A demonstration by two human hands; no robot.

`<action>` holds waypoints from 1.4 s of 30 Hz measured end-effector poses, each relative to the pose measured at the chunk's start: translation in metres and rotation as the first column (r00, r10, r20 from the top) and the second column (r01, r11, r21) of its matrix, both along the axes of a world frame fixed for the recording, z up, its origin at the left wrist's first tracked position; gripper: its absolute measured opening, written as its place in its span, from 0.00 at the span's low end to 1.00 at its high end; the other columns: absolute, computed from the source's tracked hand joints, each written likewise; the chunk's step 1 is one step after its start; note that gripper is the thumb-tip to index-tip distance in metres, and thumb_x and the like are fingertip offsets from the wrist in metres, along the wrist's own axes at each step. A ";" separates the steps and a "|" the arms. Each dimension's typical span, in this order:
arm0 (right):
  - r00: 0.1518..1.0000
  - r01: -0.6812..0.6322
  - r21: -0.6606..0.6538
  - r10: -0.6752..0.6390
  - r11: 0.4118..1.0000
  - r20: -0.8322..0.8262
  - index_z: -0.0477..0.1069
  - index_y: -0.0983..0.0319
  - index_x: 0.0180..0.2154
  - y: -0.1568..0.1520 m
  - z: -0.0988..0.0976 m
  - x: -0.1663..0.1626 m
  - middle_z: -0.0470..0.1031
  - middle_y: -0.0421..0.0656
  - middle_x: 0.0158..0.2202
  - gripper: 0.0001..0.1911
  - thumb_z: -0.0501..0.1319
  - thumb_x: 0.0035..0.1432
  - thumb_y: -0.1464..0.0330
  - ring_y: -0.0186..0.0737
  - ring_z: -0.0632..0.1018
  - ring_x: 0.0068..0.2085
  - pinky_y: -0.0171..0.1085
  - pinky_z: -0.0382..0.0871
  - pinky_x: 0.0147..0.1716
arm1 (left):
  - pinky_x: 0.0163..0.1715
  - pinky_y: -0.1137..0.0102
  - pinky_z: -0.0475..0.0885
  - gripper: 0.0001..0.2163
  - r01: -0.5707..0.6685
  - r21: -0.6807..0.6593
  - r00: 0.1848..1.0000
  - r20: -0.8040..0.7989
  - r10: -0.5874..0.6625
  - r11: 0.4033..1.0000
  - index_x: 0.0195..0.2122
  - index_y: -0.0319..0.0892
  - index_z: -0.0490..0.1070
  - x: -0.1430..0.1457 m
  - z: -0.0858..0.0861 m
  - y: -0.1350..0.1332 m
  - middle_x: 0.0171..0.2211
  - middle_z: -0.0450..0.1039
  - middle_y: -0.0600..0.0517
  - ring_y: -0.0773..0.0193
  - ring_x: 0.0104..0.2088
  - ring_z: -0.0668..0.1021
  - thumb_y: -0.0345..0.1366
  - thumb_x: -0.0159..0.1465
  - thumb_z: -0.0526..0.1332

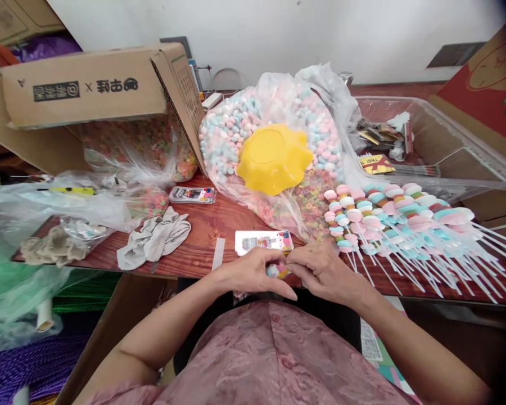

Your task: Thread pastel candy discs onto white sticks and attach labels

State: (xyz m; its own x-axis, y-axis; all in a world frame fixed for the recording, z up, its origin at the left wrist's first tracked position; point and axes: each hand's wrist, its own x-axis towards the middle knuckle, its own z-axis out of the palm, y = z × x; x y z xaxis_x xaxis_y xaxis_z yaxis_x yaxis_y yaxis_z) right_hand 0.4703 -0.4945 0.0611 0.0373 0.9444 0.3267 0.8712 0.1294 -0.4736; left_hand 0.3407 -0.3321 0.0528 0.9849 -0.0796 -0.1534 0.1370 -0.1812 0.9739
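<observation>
My left hand (pixel 253 273) curls around a small multicoloured piece (pixel 277 270) with pink, blue and yellow on it, close to my body at the table's front edge. The fingers of my right hand (pixel 326 273) are pinched together at the right side of that piece; what lies between them is hidden. Just beyond my hands lies a white printed card (pixel 263 241). To the right are many sticks threaded with pink, blue and white marshmallows (pixel 388 211). Behind, a yellow wavy-edged bowl (pixel 274 157) rests upside down on a clear bag of candies (pixel 227 132).
A cardboard box (pixel 93 84) holding bagged ring candies stands at the left. A stack of printed cards (pixel 193 195), grey gloves (pixel 156 239) and a tape strip (pixel 218 253) lie on the table. A clear plastic bin (pixel 455 146) with packets stands at the right rear.
</observation>
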 end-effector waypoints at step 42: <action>0.821 0.517 0.405 -0.303 0.754 -0.484 0.76 0.57 0.36 0.021 -0.028 -0.040 0.72 0.41 0.31 0.07 0.61 0.61 0.74 0.38 0.74 0.33 0.39 0.68 0.33 | 0.45 0.65 0.69 0.18 -0.527 -0.344 0.800 0.109 0.590 0.777 0.28 0.40 0.74 -0.008 -0.021 -0.037 0.31 0.72 0.51 0.62 0.38 0.74 0.52 0.61 0.63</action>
